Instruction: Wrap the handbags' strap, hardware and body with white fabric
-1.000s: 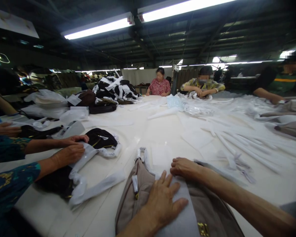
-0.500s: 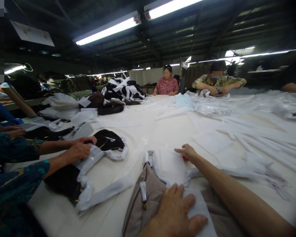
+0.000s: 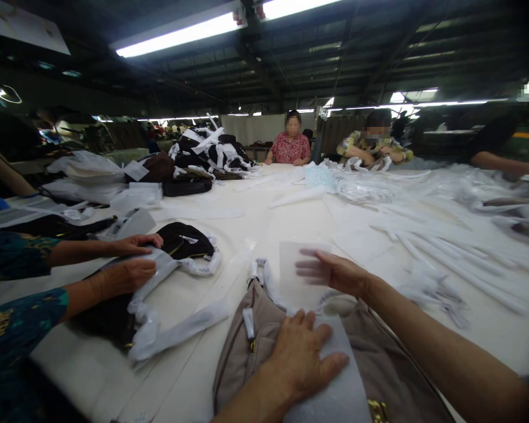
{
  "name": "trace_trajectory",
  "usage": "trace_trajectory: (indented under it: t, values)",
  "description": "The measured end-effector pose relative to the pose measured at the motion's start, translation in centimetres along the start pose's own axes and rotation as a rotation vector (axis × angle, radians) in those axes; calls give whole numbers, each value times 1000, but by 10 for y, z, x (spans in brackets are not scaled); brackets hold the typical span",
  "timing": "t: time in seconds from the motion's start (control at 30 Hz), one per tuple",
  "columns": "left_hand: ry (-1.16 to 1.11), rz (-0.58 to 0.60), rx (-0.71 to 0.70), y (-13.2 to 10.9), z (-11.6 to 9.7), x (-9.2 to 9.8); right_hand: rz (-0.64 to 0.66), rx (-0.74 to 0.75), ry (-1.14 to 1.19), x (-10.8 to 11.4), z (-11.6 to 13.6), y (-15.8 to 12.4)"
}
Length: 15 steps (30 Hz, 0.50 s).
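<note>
A taupe fabric bag (image 3: 381, 346) lies before me, its strap wrapped in white and a small white-wrapped zip pull on its side. My left hand (image 3: 297, 352) rests flat with fingers spread, partly on the bag and partly on a white paper sheet (image 3: 335, 393) lying over it. Just beyond, my right hand (image 3: 350, 276) holds a thin translucent sheet (image 3: 288, 264) at its right edge. The fingers show through from behind, and the thumb is in front. A gold metal fitting (image 3: 378, 410) shows at the bag's near edge.
At left, a co-worker's hands (image 3: 136, 258) handle a black bag (image 3: 187, 239) with white wrapping. A pile of wrapped black bags (image 3: 211, 150) stands at the back left. Clear plastic (image 3: 370, 185) and white strips (image 3: 458, 264) cover the right side. Other people sit around the table.
My right hand has gone from pointing over the table to holding up a translucent sheet. My left hand stays flat on the bag. The view has shifted slightly, showing more of the bag.
</note>
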<state>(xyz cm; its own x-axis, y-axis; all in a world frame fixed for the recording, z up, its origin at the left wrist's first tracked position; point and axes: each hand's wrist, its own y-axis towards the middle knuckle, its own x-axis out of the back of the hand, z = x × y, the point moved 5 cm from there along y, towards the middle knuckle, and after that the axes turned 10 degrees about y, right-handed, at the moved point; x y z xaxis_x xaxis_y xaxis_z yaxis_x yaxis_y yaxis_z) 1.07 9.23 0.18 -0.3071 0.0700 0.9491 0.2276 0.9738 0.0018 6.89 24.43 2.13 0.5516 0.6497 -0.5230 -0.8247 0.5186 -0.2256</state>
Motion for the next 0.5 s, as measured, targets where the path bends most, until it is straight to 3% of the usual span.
trace_trajectory:
  t: [0.07, 0.2, 0.33, 0.5]
  values:
    - [28, -4, -6, 1, -1, 1, 99, 15, 7, -18, -1, -19]
    - [68, -29, -28, 1, -2, 4, 139, 34, -91, -38, -11, -52]
    - [76, -105, -45, -2, -6, 10, 129, 65, -136, -37, -24, -77]
    - [91, -216, -12, -8, -11, 18, 111, 196, 1, -28, -33, -94]
